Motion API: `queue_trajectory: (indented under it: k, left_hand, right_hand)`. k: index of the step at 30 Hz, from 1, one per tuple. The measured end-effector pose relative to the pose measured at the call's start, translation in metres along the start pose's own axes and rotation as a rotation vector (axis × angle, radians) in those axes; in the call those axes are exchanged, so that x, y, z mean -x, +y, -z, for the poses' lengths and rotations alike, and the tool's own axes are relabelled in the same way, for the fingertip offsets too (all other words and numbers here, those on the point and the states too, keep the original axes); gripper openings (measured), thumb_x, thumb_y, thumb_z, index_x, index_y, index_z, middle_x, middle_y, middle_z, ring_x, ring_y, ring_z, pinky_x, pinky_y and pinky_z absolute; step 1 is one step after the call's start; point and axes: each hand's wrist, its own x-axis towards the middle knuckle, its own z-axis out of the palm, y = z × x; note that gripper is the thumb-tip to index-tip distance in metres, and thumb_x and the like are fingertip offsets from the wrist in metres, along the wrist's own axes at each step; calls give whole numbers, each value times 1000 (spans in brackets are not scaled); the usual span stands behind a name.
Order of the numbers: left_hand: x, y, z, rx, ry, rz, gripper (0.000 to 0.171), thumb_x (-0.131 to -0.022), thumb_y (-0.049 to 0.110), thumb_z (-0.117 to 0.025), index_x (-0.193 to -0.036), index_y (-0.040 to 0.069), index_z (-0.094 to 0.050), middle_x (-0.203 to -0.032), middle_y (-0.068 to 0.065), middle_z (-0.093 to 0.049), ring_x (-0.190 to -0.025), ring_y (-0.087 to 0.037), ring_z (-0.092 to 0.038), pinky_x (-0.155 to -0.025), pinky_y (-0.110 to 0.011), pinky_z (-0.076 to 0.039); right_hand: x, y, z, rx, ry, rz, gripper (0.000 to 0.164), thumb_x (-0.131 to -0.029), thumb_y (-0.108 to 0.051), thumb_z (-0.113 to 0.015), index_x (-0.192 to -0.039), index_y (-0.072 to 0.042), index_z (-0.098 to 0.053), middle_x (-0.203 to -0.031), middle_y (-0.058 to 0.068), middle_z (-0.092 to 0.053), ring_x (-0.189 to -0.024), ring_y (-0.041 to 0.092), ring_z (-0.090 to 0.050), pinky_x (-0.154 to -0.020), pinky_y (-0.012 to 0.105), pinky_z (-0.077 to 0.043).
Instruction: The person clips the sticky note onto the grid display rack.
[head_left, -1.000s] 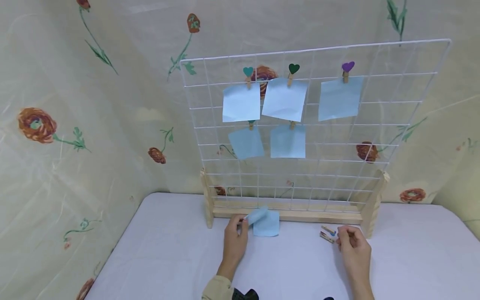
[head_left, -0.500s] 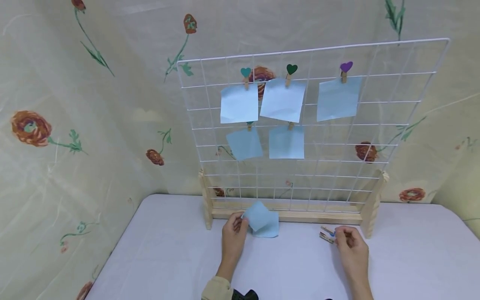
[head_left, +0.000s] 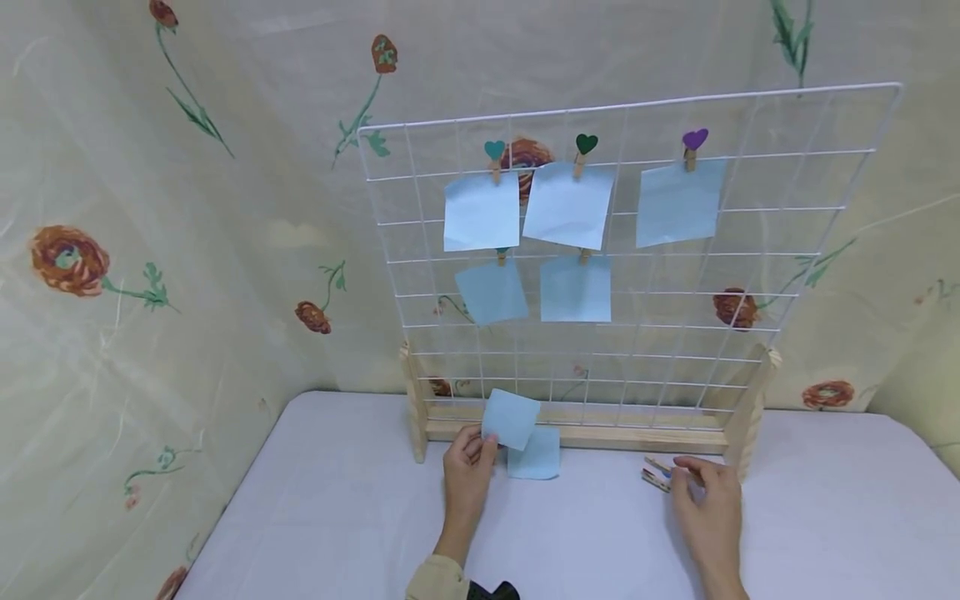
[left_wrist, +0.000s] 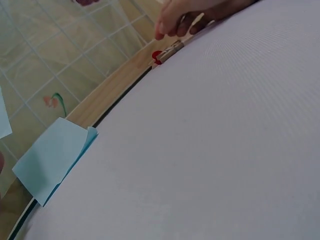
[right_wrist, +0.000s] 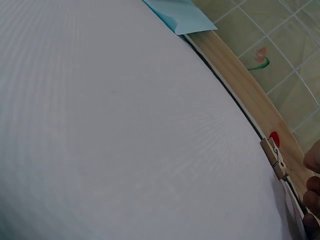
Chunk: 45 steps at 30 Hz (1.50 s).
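Note:
My left hand [head_left: 468,477] pinches a light blue square paper note [head_left: 511,419] by its lower left corner, raised in front of the rack's wooden base. Beneath it, more blue paper [head_left: 535,455] lies on the table against the base; the left wrist view shows this blue paper [left_wrist: 54,159] has a curled edge. My right hand [head_left: 708,508] is loosely bent beside small wooden clothespins [head_left: 657,475], thumb and forefinger apart. In the right wrist view, its fingers [right_wrist: 313,192] are close beside a clothespin [right_wrist: 275,159] with a red piece on it.
A white wire grid [head_left: 652,342] stands in a wooden base [head_left: 630,437] at the table's back. Several blue notes [head_left: 482,212] hang on it from heart-topped clothespins [head_left: 586,152]. A white cloth covers the table [head_left: 585,533]. A flowered sheet [head_left: 225,333] hangs behind.
My left hand has lifted the note off the paper under it and turned it upright, facing me. The right thumb and forefinger have parted beside the clothespins.

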Motion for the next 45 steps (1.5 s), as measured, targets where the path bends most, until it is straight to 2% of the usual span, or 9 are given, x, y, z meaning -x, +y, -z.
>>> queue_trajectory:
  k: [4,9,15,25,33,39,45]
  left_hand:
    - [-1,-2,-1,16,8,12,18,-90,6,-61,-106,-2,-61,-93,-21,-71,-67,-35,-62,-56,-30,-53]
    - [-7,-19,-1,60,19,7,18,-91,7,-60,-106,-3,-60,-92,-26,-70,-59,-28,-60,-53,-31,-52]
    - [-13,-31,-5,118,29,29,22,-91,18,-62,-105,1,-61,-94,-24,-70,-63,-23,-62,-56,-28,-52]
    - [-15,-26,-10,165,31,69,30,-90,28,-64,-109,5,-60,-95,-20,-71,-68,-20,-62,-58,-23,-51]
    - [-20,-20,-16,207,53,72,31,-90,24,-64,-112,2,-59,-96,-13,-73,-83,-30,-68,-58,-23,-51]
    - [-23,-17,-18,219,71,90,31,-89,29,-64,-111,7,-59,-94,-7,-73,-71,-20,-64,-59,-23,-52]
    - [-26,-16,-21,248,85,84,33,-89,30,-65,-111,7,-59,-92,-6,-73,-70,-22,-63,-59,-24,-52]
  right_hand:
    - [1,2,0,34,-41,39,17,-82,-3,-64,-98,1,-67,-96,16,-55,-89,24,-46,-76,36,-30]
    - [2,1,1,78,-79,39,21,-82,-7,-65,-102,-1,-67,-101,18,-54,-96,33,-48,-78,44,-30]
    - [3,1,0,112,-98,37,21,-82,-8,-65,-102,-2,-68,-103,19,-55,-97,34,-48,-79,46,-31]
    - [3,2,0,106,-48,93,20,-81,-4,-63,-100,-2,-70,-98,19,-57,-92,36,-51,-74,47,-35]
    - [1,3,-1,118,-25,150,13,-76,-3,-68,-89,-2,-72,-94,19,-58,-89,36,-52,-73,47,-34]
    - [1,3,-1,111,-14,169,10,-77,-5,-68,-86,-3,-72,-92,18,-58,-88,36,-52,-73,48,-34]
    - [1,0,1,123,-43,153,13,-77,-6,-70,-89,-3,-72,-95,18,-59,-92,36,-52,-76,51,-33]
